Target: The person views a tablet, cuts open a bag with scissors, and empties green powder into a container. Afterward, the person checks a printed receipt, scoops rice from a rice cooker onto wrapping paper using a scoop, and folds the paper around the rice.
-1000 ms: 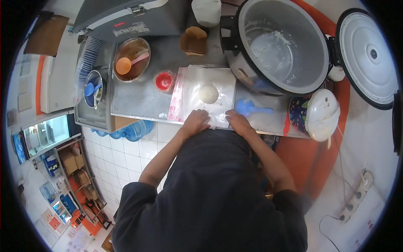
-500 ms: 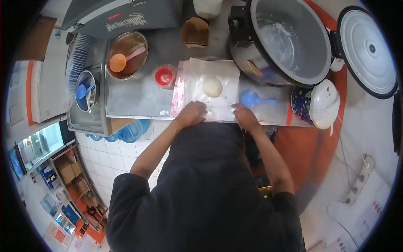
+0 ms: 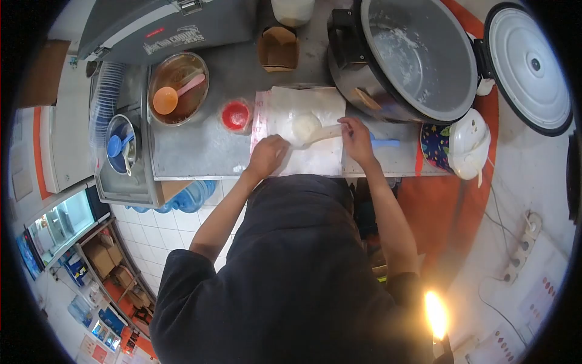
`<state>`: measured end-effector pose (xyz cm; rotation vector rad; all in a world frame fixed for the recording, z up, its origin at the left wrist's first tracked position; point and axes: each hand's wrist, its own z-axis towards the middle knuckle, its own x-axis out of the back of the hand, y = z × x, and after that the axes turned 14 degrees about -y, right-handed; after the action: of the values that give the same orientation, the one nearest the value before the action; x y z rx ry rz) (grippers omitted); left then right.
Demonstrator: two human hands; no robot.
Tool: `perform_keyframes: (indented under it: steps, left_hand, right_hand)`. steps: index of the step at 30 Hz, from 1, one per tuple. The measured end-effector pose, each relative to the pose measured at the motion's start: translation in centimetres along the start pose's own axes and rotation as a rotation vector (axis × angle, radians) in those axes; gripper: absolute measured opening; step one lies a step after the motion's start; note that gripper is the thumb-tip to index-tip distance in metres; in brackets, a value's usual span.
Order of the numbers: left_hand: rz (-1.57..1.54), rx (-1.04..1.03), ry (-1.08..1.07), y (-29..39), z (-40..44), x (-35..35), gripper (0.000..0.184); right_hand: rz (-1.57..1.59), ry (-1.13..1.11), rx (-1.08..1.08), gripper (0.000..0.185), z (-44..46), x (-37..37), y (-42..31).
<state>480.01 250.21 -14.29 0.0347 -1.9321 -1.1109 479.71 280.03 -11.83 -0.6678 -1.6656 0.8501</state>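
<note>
A sheet of white paper (image 3: 315, 161) lies at the counter's front edge, with a round white mound (image 3: 306, 126) that looks like rice on it. My right hand (image 3: 357, 141) pinches the paper, whose near edge is raised and folded toward the mound. On the paper's left side, my left hand (image 3: 267, 156) has its fingers closed on the raised edge, partly hidden from view. A blue scoop (image 3: 386, 143) rests right of the paper, partly behind my right hand.
A large open pot (image 3: 418, 60) with its lid (image 3: 535, 64) raised stands at the back right. Near it is a patterned container (image 3: 436, 145). Leftward are a red cup (image 3: 235, 115), a steel bowl (image 3: 194, 103), and an open brown box (image 3: 278, 51). A flame-like bright glare (image 3: 436, 315) shows at lower right.
Both hands have moved up from the paper's near edge, lifting that edge toward the mound. The right hand now covers part of the blue scoop. A bright glare has appeared at lower right.
</note>
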Motion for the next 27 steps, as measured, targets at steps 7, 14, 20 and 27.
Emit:
perform_keyframes:
  steps: [7, 14, 20, 27]
  left_hand:
    - [-0.358, 0.299, 0.296, -2.7, 3.9, 1.2, 0.018]
    - [-0.175, 0.352, 0.333, -3.7, 5.6, -1.5, 0.020]
    - [-0.016, 0.486, 0.224, -1.8, 4.4, 0.8, 0.024]
    - [-0.406, 0.668, 0.021, -1.6, 1.0, 1.0, 0.040]
  right_hand:
    - [0.010, 0.145, -0.139, 0.013, 3.5, -1.3, 3.7]
    - [-0.460, 0.066, 0.031, 0.016, 2.4, -4.2, -0.1]
    - [-0.641, -0.259, 0.131, 0.054, -0.1, -10.2, -3.6]
    - [-0.742, -0.371, 0.051, 0.059, 0.8, -9.5, -2.8]
